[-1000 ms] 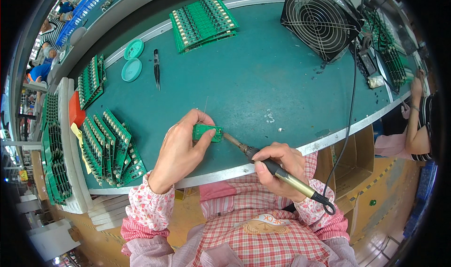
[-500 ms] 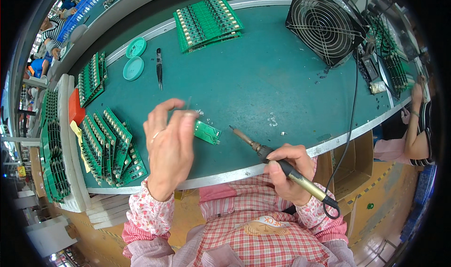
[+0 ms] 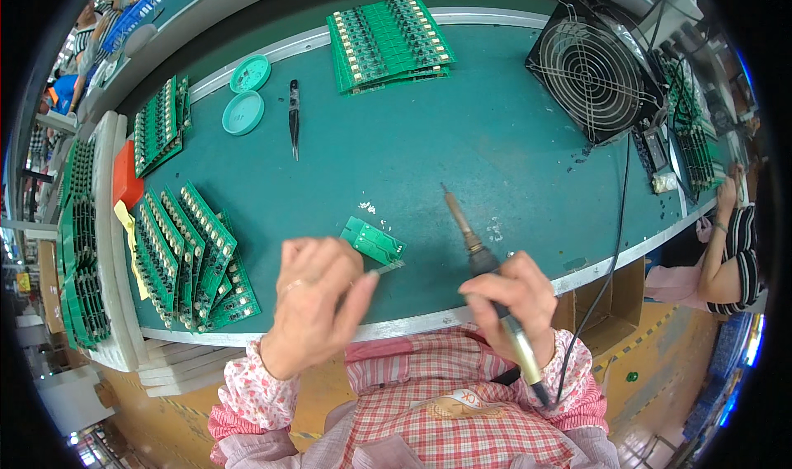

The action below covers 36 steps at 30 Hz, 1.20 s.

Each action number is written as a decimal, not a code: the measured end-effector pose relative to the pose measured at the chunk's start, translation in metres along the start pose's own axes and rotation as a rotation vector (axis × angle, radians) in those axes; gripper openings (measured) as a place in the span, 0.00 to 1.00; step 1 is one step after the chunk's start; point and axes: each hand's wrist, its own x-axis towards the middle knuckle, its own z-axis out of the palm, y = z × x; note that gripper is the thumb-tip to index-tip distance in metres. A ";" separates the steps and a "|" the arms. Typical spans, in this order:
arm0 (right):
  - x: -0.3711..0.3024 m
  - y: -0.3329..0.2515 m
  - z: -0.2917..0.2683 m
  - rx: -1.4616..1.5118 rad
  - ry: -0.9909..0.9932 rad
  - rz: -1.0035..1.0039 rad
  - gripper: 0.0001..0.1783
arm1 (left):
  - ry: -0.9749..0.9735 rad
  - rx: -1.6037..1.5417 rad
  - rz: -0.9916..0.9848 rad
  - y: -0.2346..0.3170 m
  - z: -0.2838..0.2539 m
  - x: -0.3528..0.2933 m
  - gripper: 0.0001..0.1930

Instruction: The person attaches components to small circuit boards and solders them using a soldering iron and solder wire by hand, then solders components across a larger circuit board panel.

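Note:
My right hand (image 3: 520, 294) grips a soldering iron (image 3: 485, 261) by its dark handle, the tip pointing up and away over the mat. My left hand (image 3: 318, 300) is closed, thumb and fingers pinching a small pale strip (image 3: 389, 267) at the near edge of a small green circuit board (image 3: 373, 240). The fingers partly hide the strip, so its kind does not show. The board lies on the green work surface (image 3: 412, 139), and the iron's tip is apart from it. Tiny white pieces (image 3: 368, 207) lie scattered just beyond the board.
Populated circuit boards (image 3: 186, 250) lean in a row at left, near a red box (image 3: 127, 174). Another board stack (image 3: 389, 44) lies at the back. Tweezers (image 3: 294, 121) rest beside a round turquoise container (image 3: 243, 113). A fan (image 3: 596, 77) stands back right; the iron's cable (image 3: 617, 238) hangs over the edge.
My left hand has come down and toward me, bringing the pale strip to the board's near edge. The soldering iron has turned to point more away from me.

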 end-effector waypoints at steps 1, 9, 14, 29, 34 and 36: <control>0.002 0.001 -0.003 0.041 0.031 -0.007 0.08 | 0.034 0.002 -0.057 -0.002 0.002 0.002 0.08; -0.014 -0.009 0.007 0.404 0.093 0.314 0.05 | 0.172 0.054 -0.004 -0.004 0.018 0.017 0.11; -0.012 -0.009 0.013 0.417 0.062 0.326 0.05 | 0.156 0.027 -0.003 -0.005 0.021 0.019 0.11; -0.010 -0.001 0.018 0.356 0.071 0.202 0.05 | 0.110 0.015 -0.051 -0.006 0.024 0.021 0.11; -0.007 -0.002 0.016 0.297 -0.005 0.108 0.06 | 0.108 0.013 -0.039 -0.008 0.026 0.019 0.11; -0.006 -0.001 0.015 0.293 -0.006 0.105 0.06 | 0.099 0.027 -0.036 -0.008 0.025 0.020 0.11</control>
